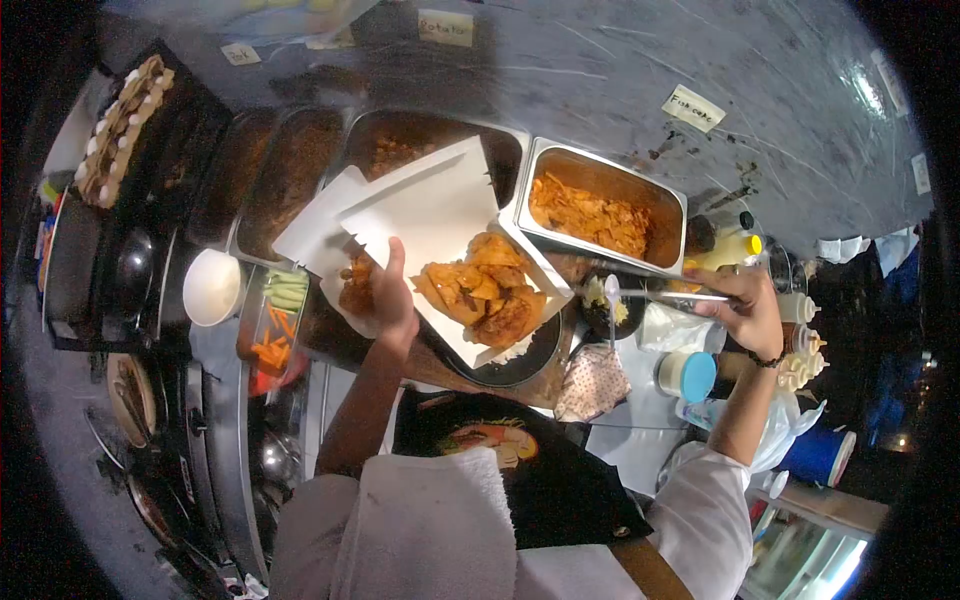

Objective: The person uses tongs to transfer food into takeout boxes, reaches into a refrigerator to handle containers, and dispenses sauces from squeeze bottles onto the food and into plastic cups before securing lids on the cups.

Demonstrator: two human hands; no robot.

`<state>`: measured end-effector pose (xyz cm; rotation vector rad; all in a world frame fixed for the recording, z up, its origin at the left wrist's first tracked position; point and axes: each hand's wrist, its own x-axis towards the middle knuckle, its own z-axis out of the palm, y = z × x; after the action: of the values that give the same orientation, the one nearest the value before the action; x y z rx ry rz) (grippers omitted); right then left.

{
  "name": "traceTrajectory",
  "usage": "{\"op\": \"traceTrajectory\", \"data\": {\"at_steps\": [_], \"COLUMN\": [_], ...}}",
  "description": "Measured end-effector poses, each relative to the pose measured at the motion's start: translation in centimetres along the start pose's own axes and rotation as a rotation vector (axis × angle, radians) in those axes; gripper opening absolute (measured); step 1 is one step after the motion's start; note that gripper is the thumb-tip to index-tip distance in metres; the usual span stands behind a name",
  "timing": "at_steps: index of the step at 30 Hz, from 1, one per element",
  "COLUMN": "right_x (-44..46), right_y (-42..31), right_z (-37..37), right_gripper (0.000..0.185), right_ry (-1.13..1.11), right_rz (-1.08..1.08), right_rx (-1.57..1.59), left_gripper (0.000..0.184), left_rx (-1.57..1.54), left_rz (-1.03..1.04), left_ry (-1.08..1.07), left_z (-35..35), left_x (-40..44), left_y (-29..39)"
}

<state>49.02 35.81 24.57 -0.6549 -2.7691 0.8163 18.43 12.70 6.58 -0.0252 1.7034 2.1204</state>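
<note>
My left hand [395, 303] grips the left side of an open white takeout box [425, 205], thumb up along its wall. Several golden-brown fried pieces [485, 290], which look like chicken, lie in the box. The box is tilted above a dark round pan or plate [530, 365] with something white on it. To the right, my right hand [742, 305] is closed around the end of a long metal utensil [672, 294], possibly tongs; its far end is partly hidden near the box. A white spoon [612, 300] stands in a small dark bowl [625, 318] nearby.
Behind the box, steel pans hold food, one with orange-red shredded food [590, 215]. At left are a white bowl [212, 287] and a container of cucumber and carrot sticks [285, 300]. A blue-lidded jar [690, 375], a dotted cloth [592, 385] and squeeze bottles [797, 307] stand right.
</note>
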Motion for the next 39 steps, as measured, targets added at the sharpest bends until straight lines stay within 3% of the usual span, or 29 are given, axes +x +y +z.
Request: {"op": "traceTrajectory", "data": {"at_steps": [2, 6, 11, 17, 19, 21, 25, 27, 29, 33, 37, 39], "right_x": [0.4, 1.4, 2.5, 3.1, 3.1, 4.5, 9.0, 10.7, 11.4, 11.0, 9.1, 7.8], "right_y": [-1.1, -1.2, -1.0, -0.7, 1.2, 3.7, 8.2, 11.8, 13.4, 13.6, 11.2, 11.1], "right_z": [-0.4, 1.3, 2.8, 2.7, 2.5, 2.7, 6.9, 10.0, 11.4, 10.1, 6.9, 5.4], "right_gripper": [0.036, 0.033, 0.031, 0.033, 0.033, 0.034, 0.052, 0.059, 0.058, 0.036, 0.029, 0.029], "right_ry": [-0.136, -0.139, -0.117, -0.162, 0.026, 0.057, -0.101, -0.136, -0.072, -0.012, -0.087, -0.060], "right_rz": [-0.048, -0.178, -0.212, -0.130, -0.015, 0.058, 0.345, 0.307, 0.249, 0.168, 0.258, 0.451], "right_rx": [-0.001, -0.026, -0.056, -0.006, 0.230, 0.107, -0.458, -0.321, -0.314, -0.272, -0.047, -0.009], "left_gripper": [0.052, 0.052, 0.053, 0.057, 0.058, 0.060, 0.061, 0.060, 0.058, 0.056, 0.057, 0.058], "left_rx": [0.001, -0.068, -0.040, -0.054, -0.099, -0.186, -0.181, -0.221, -0.045, 0.087, 0.042, -0.047], "left_rz": [-0.010, -0.075, -0.124, -0.196, -0.194, -0.186, -0.255, -0.292, -0.219, -0.202, -0.188, -0.185], "left_ry": [-0.028, -0.169, -0.198, -0.147, -0.135, -0.165, -0.138, -0.171, -0.085, -0.058, -0.079, -0.093], "left_z": [0.6, 0.0, 1.1, 0.0, -0.4, -0.9, -2.6, -2.6, -2.2, -3.1, -1.1, -0.4], "left_x": [-0.8, 0.7, -0.4, 0.5, 0.5, 0.4, 1.8, 1.8, 1.0, 1.9, 0.3, 0.3], "left_y": [1.6, -0.1, -0.1, -2.6, -2.7, -2.3, -4.2, -3.9, -2.5, -3.6, -1.6, -1.6]}}
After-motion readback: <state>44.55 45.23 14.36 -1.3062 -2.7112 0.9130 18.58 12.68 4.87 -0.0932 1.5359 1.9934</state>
